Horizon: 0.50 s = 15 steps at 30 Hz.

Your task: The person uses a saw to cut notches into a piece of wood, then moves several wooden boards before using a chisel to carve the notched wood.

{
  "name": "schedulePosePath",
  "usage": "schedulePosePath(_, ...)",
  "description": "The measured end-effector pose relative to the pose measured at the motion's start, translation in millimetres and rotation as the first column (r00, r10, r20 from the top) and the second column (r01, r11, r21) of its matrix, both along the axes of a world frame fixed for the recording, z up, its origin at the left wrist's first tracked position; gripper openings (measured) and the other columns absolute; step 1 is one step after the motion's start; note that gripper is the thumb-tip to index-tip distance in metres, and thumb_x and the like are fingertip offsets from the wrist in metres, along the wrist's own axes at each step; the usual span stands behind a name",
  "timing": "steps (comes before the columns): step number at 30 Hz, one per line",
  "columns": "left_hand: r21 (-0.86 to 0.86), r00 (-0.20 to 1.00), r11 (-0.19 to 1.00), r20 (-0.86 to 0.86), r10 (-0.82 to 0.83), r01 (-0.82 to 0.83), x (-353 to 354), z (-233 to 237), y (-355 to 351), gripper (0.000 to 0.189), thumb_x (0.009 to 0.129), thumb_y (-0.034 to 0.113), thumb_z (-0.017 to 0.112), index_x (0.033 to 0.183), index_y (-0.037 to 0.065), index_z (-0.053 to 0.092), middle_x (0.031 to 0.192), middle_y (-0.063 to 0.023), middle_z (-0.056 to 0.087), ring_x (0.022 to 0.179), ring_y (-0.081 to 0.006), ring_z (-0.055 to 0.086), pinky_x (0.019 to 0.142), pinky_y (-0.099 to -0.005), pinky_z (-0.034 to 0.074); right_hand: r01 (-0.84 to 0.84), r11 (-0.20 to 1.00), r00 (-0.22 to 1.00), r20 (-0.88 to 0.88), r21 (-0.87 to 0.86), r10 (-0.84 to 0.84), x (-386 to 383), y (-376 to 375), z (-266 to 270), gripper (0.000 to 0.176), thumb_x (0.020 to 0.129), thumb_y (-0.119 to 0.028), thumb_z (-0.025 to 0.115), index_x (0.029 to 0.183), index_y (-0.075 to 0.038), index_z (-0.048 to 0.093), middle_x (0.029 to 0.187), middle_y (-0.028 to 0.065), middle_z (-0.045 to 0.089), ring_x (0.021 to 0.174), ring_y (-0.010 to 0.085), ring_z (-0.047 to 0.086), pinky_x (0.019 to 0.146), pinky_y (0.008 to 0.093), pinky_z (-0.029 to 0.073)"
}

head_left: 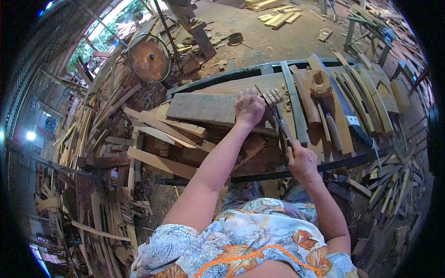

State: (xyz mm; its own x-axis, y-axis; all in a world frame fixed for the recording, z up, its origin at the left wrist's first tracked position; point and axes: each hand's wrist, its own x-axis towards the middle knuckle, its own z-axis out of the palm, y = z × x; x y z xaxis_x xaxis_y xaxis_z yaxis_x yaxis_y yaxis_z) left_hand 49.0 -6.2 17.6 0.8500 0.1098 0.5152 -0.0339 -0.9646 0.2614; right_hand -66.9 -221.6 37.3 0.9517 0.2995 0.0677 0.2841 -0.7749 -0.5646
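Cluttered wood workshop, splintery offcuts heaped all round. Surface [222,85] is rough weathered boards on a dark metal frame. My left hand [249,107] is curled in a fist, pressing on a grey plank [199,109] beside a small ridged wood block [274,96]. My right hand [301,160] is clenched round a thin metal tool [278,121], its tip at the block.

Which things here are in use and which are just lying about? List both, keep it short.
In use:
- left hand holding the small wood pieces down on the grey plank
- right hand gripping the long knife

Lying about:
- log chunk
- round saw blade
- wooden-handled tool
- offcut pile
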Motion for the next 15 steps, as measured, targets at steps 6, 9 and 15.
schedulePosePath(6,0.012,1.0,1.0,0.016,0.021,-0.022,1.3,-1.3,0.1,0.019,0.081,0.019,0.047,0.091,0.004,0.052,0.093,-0.0177,0.055,0.09,-0.0361,0.054,0.077,-0.049,0.048,-0.011,0.999,0.997,0.081,-0.043,0.015,48.0,31.9,-8.8,0.019,0.09,-0.023,0.049,0.095,-0.005,0.054,0.075,0.0219,0.064,0.075,0.0408,0.063,0.067,0.0505,0.049)
schedulePosePath(9,0.014,0.999,0.999,0.033,0.028,-0.029,0.0,-1.7,0.1,0.019,0.081,0.019,0.047,0.091,0.004,0.053,0.093,-0.0179,0.055,0.091,-0.0356,0.055,0.077,-0.0479,0.049,-0.022,1.0,0.994,0.11,-0.018,0.024,47.9,34.0,-8.8,0.019,0.09,-0.024,0.049,0.093,-0.005,0.054,0.075,0.0218,0.064,0.075,0.0407,0.063,0.067,0.0498,0.049)
schedulePosePath(15,-0.006,1.0,1.0,0.012,-0.008,0.008,1.9,-5.0,1.7,0.02,0.083,0.019,0.045,0.093,0.003,0.051,0.092,-0.0193,0.055,0.089,-0.0382,0.052,0.078,-0.0506,0.045,-0.014,0.999,0.996,0.093,-0.036,0.017,46.6,35.8,-10.8,0.018,0.09,-0.024,0.05,0.092,-0.005,0.051,0.074,0.0224,0.064,0.076,0.0408,0.064,0.068,0.051,0.048)
